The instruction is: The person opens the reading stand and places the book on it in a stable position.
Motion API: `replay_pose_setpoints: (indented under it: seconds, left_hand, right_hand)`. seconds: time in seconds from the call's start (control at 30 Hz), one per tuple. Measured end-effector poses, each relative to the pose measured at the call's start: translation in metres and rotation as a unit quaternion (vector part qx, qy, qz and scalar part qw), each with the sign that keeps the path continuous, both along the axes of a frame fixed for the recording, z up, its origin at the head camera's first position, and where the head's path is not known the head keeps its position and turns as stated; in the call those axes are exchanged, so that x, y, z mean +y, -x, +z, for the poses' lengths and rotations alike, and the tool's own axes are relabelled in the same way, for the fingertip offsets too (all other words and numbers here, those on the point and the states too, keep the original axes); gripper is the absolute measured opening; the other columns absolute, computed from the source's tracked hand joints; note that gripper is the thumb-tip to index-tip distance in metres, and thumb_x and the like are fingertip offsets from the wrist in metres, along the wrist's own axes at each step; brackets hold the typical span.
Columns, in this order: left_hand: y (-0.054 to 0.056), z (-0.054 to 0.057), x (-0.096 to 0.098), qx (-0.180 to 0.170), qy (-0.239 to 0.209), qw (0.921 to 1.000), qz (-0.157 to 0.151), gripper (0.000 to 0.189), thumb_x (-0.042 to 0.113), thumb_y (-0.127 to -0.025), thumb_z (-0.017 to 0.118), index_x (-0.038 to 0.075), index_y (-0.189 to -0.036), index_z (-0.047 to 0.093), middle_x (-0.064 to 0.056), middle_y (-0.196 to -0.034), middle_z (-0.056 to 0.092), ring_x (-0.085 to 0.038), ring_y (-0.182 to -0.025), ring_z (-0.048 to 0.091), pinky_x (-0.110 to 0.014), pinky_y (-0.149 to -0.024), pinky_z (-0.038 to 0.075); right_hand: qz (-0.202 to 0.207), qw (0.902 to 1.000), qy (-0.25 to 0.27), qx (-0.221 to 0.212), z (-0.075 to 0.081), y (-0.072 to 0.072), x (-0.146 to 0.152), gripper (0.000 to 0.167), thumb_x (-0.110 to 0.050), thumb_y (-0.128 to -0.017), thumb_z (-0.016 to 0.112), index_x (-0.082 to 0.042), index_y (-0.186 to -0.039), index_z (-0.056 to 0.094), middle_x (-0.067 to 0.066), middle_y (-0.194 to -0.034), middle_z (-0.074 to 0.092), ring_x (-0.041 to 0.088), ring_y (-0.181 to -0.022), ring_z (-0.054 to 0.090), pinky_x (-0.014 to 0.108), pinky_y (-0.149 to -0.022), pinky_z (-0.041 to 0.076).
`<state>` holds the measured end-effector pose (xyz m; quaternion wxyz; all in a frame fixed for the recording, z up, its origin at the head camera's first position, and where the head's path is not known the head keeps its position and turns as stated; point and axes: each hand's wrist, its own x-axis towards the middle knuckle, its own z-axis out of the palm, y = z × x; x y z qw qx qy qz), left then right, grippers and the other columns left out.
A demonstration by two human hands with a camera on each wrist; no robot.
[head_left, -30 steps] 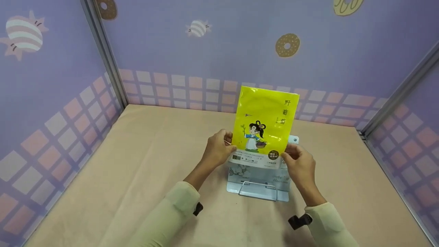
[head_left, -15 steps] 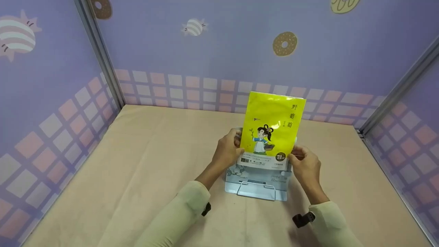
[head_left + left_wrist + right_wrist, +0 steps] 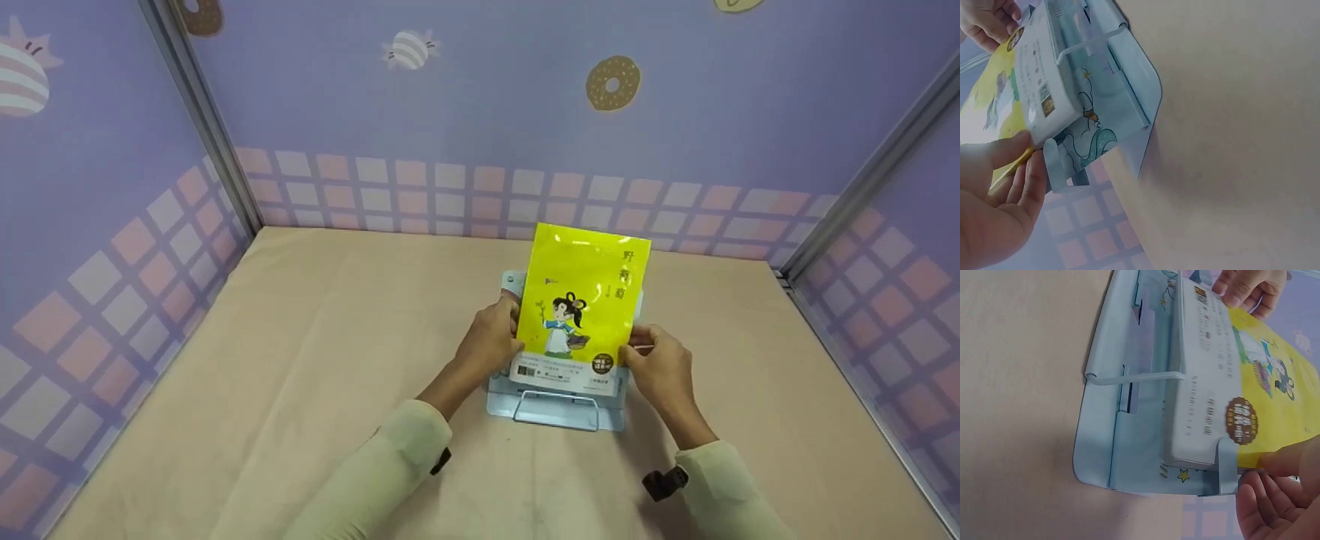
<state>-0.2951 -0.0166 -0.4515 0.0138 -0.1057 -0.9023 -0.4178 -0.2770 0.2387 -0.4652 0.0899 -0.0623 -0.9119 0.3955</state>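
A yellow book with a white lower band and a cartoon girl on its cover leans back in front of a light blue book stand. My left hand pinches the book's left edge, thumb on the cover and fingers behind. On the opposite edge my right hand grips it the same way. In the right wrist view the book's lower end lies close over the stand's back plate, between the side clip and the wire bar. Most of the back plate is hidden behind the book.
The stand rests on a beige cloth-covered table. Purple walls with checks and sweets printed on them enclose it behind and at both sides. Metal posts rise at the back corners.
Both hands have lowered the yellow book toward the stand, after a small shift to the right and back. More of the stand's lower part is covered now.
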Motion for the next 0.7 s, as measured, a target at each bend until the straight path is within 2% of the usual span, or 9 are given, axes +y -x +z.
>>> replay_pose_setpoints:
  seconds: [0.17, 0.27, 0.4, 0.5, 0.7]
  left_hand:
    - [-0.0042, 0.0012, -0.001, -0.01, 0.032, 0.9994, 0.001, 0.019, 0.003, -0.097, 0.063, 0.006, -0.111, 0.052, -0.006, -0.097, 0.059, -0.017, -0.087, 0.06, -0.022, -0.073, 0.051]
    - [-0.0046, 0.0035, -0.0021, -0.009, 0.026, 0.9996, 0.005, 0.016, 0.005, -0.099, 0.06, 0.005, -0.113, 0.052, -0.007, -0.095, 0.059, -0.017, -0.086, 0.06, -0.022, -0.072, 0.049]
    - [-0.0029, 0.0062, -0.0028, -0.012, 0.004, 0.9996, 0.025, 0.016, 0.004, -0.099, 0.057, 0.005, -0.114, 0.052, -0.006, -0.094, 0.056, -0.017, -0.086, 0.059, -0.023, -0.072, 0.049]
    - [-0.0019, 0.005, -0.0023, -0.007, 0.003, 0.9991, 0.041, 0.016, 0.003, -0.1, 0.055, 0.006, -0.115, 0.052, -0.006, -0.095, 0.054, -0.017, -0.089, 0.057, -0.024, -0.075, 0.049]
    - [-0.0009, -0.0004, -0.0009, 0.018, 0.003, 0.9985, 0.051, 0.025, 0.0, -0.099, 0.056, 0.005, -0.123, 0.053, -0.006, -0.104, 0.054, -0.017, -0.096, 0.053, -0.024, -0.081, 0.048]
  right_hand:
    - [0.005, 1.0, -0.005, 0.004, 0.0014, -0.0024, -0.0002, 0.032, -0.013, -0.096, 0.066, -0.002, -0.126, 0.064, 0.017, -0.118, 0.071, 0.032, -0.106, 0.07, 0.042, -0.089, 0.06]
    - [0.008, 0.9999, -0.009, 0.006, 0.0026, -0.0036, -0.0015, 0.03, -0.016, -0.097, 0.065, -0.002, -0.124, 0.065, 0.017, -0.117, 0.072, 0.031, -0.103, 0.071, 0.041, -0.086, 0.06]
    - [0.015, 0.9998, -0.004, -0.008, 0.0029, -0.0049, -0.0048, 0.03, -0.017, -0.098, 0.064, -0.003, -0.125, 0.065, 0.017, -0.118, 0.072, 0.03, -0.104, 0.071, 0.04, -0.087, 0.061]
    - [0.019, 0.9996, 0.004, -0.018, 0.0021, -0.0058, -0.0068, 0.031, -0.016, -0.099, 0.064, -0.002, -0.126, 0.065, 0.017, -0.12, 0.071, 0.031, -0.106, 0.07, 0.041, -0.089, 0.06]
    - [0.022, 0.9996, 0.002, -0.017, -0.0001, -0.0071, -0.0078, 0.03, -0.015, -0.099, 0.065, -0.002, -0.125, 0.065, 0.018, -0.121, 0.071, 0.031, -0.108, 0.07, 0.042, -0.091, 0.06]
